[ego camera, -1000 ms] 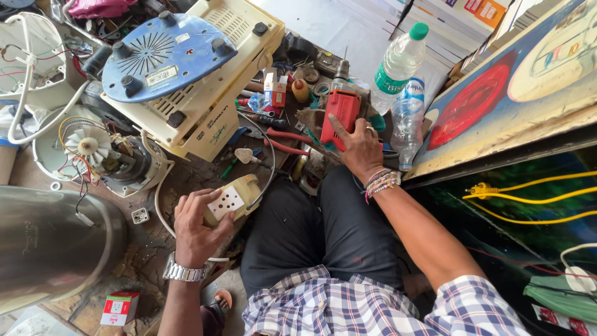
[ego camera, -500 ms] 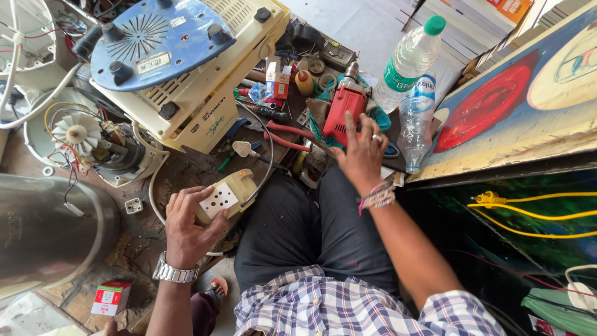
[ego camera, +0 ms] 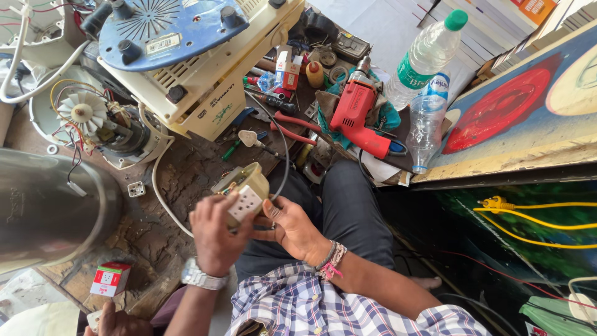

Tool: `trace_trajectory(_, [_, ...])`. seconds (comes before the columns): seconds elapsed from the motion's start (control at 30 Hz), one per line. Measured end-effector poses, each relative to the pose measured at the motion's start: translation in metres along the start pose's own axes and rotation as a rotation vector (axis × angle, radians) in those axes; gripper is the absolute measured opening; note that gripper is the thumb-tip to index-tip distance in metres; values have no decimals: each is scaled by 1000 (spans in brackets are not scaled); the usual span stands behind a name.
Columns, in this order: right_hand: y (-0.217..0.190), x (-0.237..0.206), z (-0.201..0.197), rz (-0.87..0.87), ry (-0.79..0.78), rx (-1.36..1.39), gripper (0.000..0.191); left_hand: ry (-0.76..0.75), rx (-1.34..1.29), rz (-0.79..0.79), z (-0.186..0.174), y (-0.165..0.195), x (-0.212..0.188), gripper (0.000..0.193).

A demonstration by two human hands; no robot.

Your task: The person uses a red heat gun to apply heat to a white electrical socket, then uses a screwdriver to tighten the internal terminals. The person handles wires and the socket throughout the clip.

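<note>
Right hand [ego camera: 292, 230] has left the red drill [ego camera: 357, 118] and joined the left hand [ego camera: 214, 233]; both now clasp the cream socket box [ego camera: 245, 193], centre frame.

Worn wood floor [ego camera: 180, 180], daylight, painted board [ego camera: 528, 124] at right.

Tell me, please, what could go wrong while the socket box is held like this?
The socket box, gripped by the left hand and right hand, trails a white cable that might snag on the clutter. It looks opened, so fingers may be near bare wiring. The drill lies close to the knee.
</note>
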State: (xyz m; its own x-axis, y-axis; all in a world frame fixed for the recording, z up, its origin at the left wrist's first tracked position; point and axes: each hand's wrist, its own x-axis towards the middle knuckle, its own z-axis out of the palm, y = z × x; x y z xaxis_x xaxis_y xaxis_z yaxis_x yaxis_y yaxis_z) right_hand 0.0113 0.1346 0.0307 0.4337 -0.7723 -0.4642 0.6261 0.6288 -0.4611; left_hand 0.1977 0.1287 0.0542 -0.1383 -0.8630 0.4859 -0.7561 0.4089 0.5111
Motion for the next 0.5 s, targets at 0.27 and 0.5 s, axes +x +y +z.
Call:
trace_trajectory(0.27, [38, 54, -53, -15, -168, -30, 50, 37, 293, -6, 28, 14, -42, 38])
trace_trajectory(0.5, [29, 114, -35, -17, -125, -342, 46, 194, 465, 1, 44, -26, -41, 32])
